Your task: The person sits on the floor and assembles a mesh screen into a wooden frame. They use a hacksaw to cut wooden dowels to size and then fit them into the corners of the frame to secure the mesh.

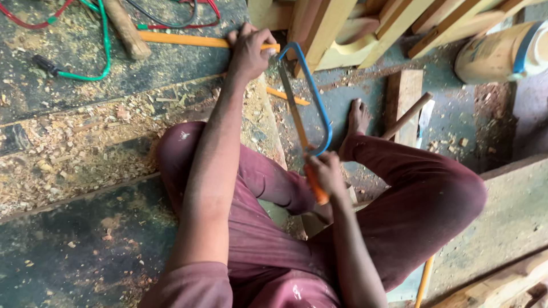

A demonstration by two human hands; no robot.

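Green cable [106, 40], plastic jar [502, 51], sawdust [74, 142].

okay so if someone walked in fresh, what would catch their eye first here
The blue-framed hacksaw at centre, its orange handle in the right hand. Its far end meets an orange rod pinned by the left hand at top. Sawdust covers the floor at left.

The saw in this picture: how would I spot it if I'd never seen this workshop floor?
Start at the seated person's maroon trousers and follow the right hand up from the lap. It grips the hacksaw by an orange handle. Its curved blue frame, reaching to the yellow strip under the left hand, stands out among bare wood.
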